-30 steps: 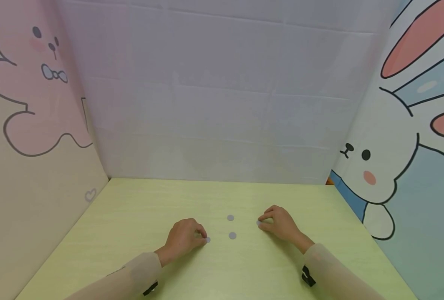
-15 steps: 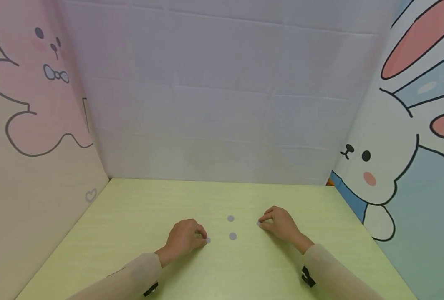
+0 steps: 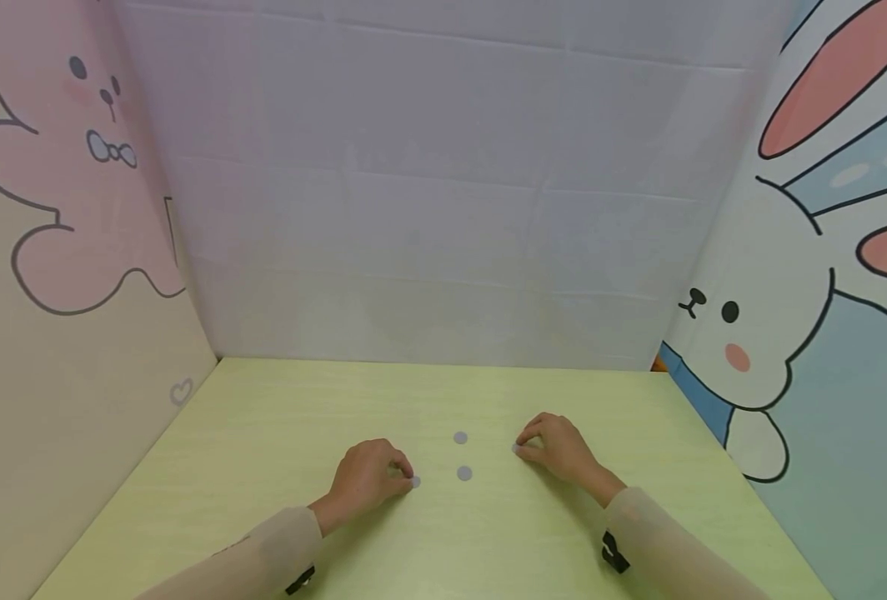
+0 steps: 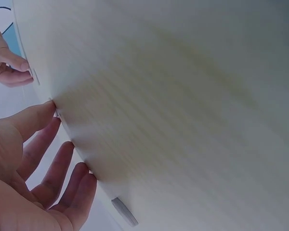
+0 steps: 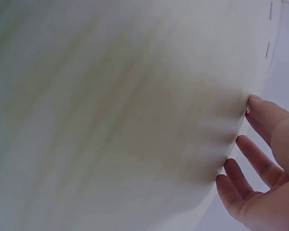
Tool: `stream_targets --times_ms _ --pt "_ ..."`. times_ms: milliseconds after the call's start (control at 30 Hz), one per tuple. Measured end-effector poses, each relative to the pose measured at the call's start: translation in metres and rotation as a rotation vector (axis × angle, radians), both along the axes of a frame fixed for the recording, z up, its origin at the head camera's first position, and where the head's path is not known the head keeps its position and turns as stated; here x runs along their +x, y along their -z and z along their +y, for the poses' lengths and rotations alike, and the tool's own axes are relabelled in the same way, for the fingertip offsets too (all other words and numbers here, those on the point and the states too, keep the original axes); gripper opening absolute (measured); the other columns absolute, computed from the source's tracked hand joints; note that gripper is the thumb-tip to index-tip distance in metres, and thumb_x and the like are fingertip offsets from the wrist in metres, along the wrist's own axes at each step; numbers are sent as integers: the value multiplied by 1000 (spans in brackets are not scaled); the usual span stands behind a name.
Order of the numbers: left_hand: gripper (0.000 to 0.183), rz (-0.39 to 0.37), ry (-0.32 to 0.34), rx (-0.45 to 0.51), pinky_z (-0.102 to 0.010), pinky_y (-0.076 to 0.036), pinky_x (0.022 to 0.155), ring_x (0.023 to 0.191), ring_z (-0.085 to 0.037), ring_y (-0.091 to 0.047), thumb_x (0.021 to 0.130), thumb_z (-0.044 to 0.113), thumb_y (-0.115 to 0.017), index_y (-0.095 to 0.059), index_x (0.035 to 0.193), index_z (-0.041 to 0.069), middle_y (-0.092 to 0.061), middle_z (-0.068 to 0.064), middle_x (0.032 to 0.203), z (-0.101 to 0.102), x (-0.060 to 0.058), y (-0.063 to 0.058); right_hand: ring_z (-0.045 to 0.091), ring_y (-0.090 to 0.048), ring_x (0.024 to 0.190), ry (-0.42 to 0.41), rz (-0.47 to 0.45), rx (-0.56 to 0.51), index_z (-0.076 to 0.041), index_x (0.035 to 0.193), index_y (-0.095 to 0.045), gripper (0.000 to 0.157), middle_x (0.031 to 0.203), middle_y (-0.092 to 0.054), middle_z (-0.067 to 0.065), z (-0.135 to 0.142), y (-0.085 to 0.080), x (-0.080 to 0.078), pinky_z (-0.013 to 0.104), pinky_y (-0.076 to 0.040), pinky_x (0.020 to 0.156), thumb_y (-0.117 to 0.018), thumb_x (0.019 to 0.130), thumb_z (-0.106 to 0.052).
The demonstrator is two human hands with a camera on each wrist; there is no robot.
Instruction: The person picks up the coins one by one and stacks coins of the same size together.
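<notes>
I note a near disc (image 3: 464,473); beyond it, a far disc (image 3: 461,437); to its left, a left disc (image 3: 417,482), thumb-and-finger pinched by the left hand (image 3: 367,479); to its right, a right disc (image 3: 515,448), likewise pinched by the right hand (image 3: 558,446); shallow edge grips could let either slip.

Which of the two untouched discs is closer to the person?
The near middle disc, lower in the head view; the far middle disc lies behind it.
</notes>
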State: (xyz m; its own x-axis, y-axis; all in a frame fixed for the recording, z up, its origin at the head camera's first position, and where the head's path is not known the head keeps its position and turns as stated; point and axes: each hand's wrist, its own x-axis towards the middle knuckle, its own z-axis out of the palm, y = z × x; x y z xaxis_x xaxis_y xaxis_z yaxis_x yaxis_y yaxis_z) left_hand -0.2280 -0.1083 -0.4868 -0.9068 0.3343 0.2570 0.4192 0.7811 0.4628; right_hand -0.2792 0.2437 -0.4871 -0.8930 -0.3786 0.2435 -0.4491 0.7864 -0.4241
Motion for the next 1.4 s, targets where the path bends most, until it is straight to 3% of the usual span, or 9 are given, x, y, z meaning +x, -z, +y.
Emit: stream_targets --times_ms 367,900,1400 --pt "12 -5 2 9 -42 -54 79 87 -18 -66 81 22 -94 -82 79 22 -73 4 90 0 0 -2 24 -70 94 -18 20 -37 -12 93 -85 7 99 -75 -1 -14 -3 7 49 -58 88 -86 91 -18" --pt "12 -28 3 18 -44 -55 81 89 -18 -67 81 25 -94 -82 79 23 -73 7 91 -1 -2 -2 18 -71 90 -120 73 -63 -13 90 -85 4 94 -77 -3 -53 -9 18 41 -58 86 -88 88 -16" --pt "13 0 16 0 -43 -56 79 88 -19 -68 80 26 -94 -82 79 23 -74 5 92 -1 -3 -1 18 -71 93 -159 41 -83 -12 90 -85 6 95 -77 -2 -81 -10 21 42 -58 88 -88 89 -17"
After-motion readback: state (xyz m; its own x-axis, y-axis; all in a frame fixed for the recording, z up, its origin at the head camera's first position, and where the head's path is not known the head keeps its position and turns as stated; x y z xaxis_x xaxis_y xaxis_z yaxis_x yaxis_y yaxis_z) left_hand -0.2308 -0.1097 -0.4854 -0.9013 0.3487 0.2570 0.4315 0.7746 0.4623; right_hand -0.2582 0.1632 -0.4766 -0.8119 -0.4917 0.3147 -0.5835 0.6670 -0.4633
